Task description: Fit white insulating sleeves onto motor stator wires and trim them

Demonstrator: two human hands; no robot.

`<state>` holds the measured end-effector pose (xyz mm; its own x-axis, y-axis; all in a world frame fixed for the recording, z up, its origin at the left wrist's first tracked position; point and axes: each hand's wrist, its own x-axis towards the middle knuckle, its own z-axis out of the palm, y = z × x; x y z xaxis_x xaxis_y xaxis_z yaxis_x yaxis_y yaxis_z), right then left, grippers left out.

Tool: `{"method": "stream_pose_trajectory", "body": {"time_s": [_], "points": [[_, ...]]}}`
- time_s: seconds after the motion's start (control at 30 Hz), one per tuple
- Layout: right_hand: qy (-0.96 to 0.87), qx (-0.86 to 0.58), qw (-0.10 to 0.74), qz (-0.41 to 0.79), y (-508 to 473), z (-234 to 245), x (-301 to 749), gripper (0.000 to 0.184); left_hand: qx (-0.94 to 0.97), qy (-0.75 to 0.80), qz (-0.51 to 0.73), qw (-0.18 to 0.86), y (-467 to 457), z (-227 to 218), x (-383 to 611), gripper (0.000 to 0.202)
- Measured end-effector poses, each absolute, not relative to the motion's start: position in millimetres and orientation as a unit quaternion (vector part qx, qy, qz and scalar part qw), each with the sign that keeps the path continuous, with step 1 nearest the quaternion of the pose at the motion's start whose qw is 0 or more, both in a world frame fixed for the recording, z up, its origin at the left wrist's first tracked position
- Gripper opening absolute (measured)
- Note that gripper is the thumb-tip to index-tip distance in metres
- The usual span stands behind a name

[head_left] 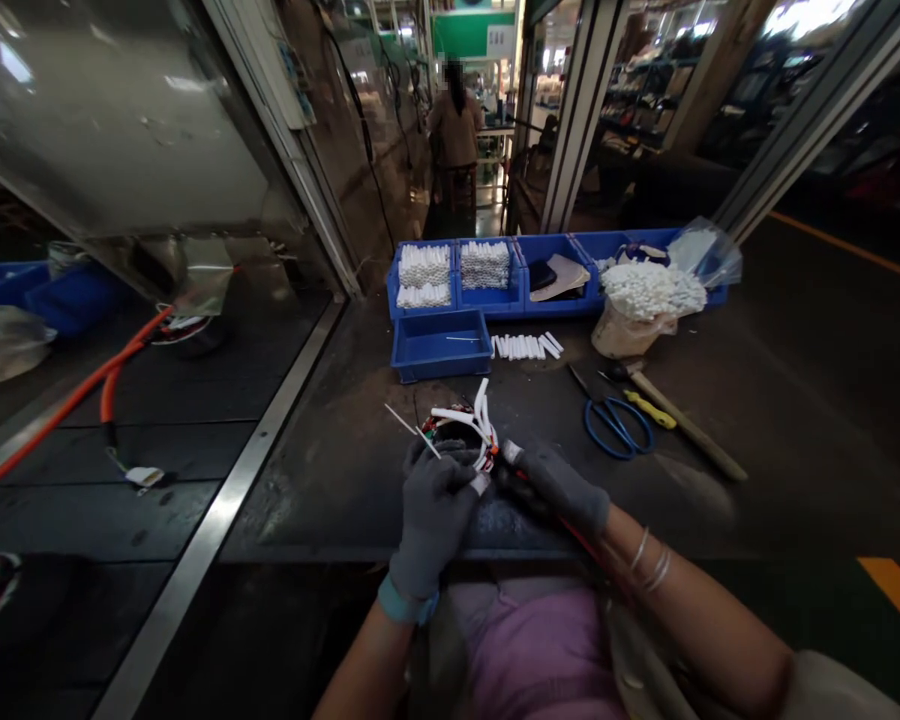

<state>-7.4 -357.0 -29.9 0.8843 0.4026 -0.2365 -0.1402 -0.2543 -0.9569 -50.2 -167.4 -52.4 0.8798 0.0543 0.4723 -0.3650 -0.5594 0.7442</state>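
Observation:
A round wire-wound part [450,432], which looks like a motor stator, lies on the dark worktop in front of me. White sleeved wires [481,412] stick up from its right side, and thin white strands [401,418] jut out at its left. My left hand [436,505], in a grey glove with light fingertips, is closed around its near left edge. My right hand [566,485], gloved likewise, is closed beside the wires at the right, on a dark and red cable [581,538] that runs back toward my body. The fingertips partly hide the spot where cable and wires meet.
Behind stand blue bins [487,290] with white sleeves, a small blue tray [441,350] and loose white tubes [525,347]. At right lie a bag of white pieces [634,315], blue-handled scissors [619,428], a yellow-handled tool [651,410] and a hammer [686,425]. A metal rail [229,505] borders the left.

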Motion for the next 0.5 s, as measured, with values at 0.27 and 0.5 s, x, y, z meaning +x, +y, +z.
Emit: {"method": "stream_pose_trajectory", "body": {"time_s": [0.27,0.5], "points": [[-0.174,-0.827,0.523,0.109,-362,-35,-22,0.057,0.888,-0.122,0.303,0.323,-162,-58,-47,0.021],[-0.015,-0.981,0.189,-0.041,-472,-22,-2,0.035,0.893,-0.137,0.311,0.296,-161,-56,-40,0.024]]}}
